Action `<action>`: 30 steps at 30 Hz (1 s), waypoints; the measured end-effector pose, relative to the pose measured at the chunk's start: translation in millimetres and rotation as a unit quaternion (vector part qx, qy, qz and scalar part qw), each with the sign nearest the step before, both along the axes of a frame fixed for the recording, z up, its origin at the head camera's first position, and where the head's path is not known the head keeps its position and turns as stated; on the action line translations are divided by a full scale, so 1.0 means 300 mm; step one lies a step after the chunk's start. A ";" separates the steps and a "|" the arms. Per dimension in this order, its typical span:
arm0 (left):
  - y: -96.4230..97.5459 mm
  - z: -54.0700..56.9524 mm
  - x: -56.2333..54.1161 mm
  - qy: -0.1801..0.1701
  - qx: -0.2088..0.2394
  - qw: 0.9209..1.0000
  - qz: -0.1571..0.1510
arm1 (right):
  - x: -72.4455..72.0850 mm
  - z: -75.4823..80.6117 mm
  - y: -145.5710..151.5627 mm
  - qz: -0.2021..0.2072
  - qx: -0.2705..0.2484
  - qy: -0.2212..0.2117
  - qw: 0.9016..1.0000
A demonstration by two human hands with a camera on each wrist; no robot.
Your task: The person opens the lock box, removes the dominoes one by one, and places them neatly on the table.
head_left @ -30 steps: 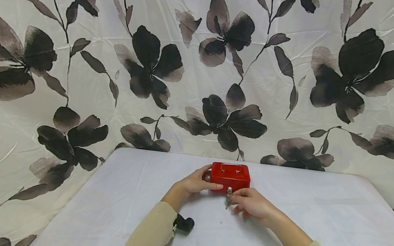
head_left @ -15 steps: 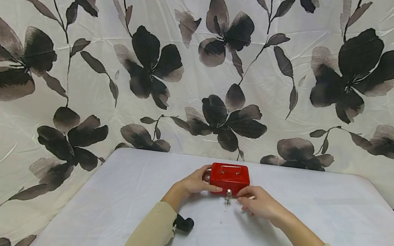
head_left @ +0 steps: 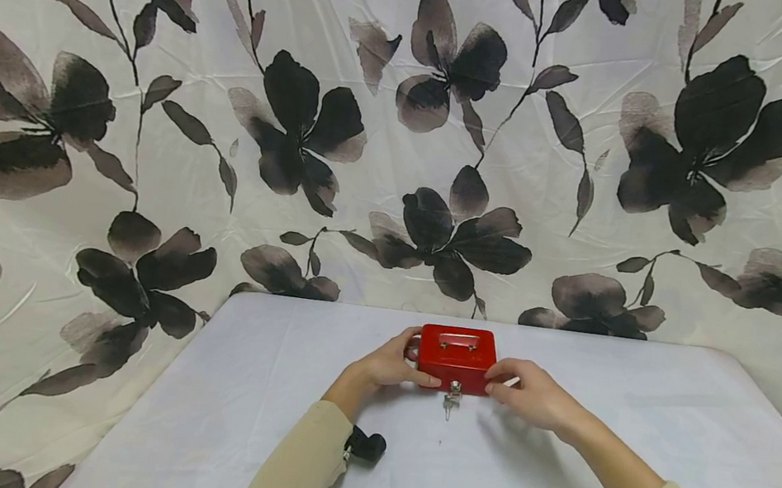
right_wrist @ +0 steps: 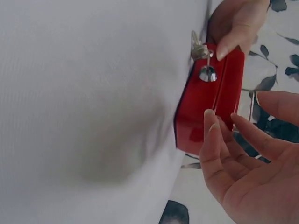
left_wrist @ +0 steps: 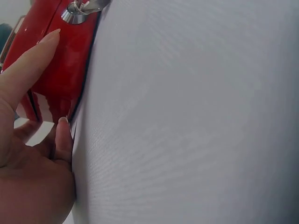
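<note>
A red metal cash box (head_left: 457, 352) with a folding handle on its lid stands closed on the table. Keys (head_left: 450, 402) hang from the silver lock at its front, and in the right wrist view the lock (right_wrist: 208, 73) shows with a key in it. My left hand (head_left: 388, 362) holds the box's left end, thumb on the front face and fingers along the side (left_wrist: 51, 100). My right hand (head_left: 533, 394) is at the box's front right corner, its fingers loosely bent and spread (right_wrist: 252, 163). Whether its fingertips touch the box is hard to tell.
A white cloth covers the table (head_left: 302, 448), whose far edge lies just behind the box. Behind it hangs a floral curtain (head_left: 440, 159). Black wrist cameras (head_left: 366, 446) sit below both hands.
My right hand has let go of the keys and moved right and up to the box's right corner. The keys now hang from the lock. The left hand stays on the box.
</note>
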State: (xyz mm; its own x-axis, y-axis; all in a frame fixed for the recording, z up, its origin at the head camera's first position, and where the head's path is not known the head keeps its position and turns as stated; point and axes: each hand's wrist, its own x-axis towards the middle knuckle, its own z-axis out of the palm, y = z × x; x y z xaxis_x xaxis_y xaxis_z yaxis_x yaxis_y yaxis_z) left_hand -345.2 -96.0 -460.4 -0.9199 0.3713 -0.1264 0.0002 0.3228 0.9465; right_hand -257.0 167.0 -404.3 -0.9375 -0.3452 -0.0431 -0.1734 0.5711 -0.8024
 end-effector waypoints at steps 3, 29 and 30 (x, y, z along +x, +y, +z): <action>0.000 -0.001 0.001 0.002 -0.003 1.000 -0.002 | -0.002 0.006 0.007 0.000 0.003 0.008 1.000; -0.004 0.013 0.012 -0.002 -0.022 1.000 -0.006 | -0.164 -0.042 0.060 0.054 0.012 0.066 0.996; -0.004 0.013 0.012 -0.003 -0.022 1.000 -0.005 | -0.169 -0.045 0.059 0.060 0.006 0.061 0.996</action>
State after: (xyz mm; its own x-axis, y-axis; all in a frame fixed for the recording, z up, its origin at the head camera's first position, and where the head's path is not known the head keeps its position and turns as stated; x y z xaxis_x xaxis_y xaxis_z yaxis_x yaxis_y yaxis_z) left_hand -341.7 -97.2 -456.5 -0.9151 0.3748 -0.1490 -0.0021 0.3650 0.9310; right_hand -307.6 184.8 -418.0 -0.8877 -0.4558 0.0649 -0.3378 0.5490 -0.7645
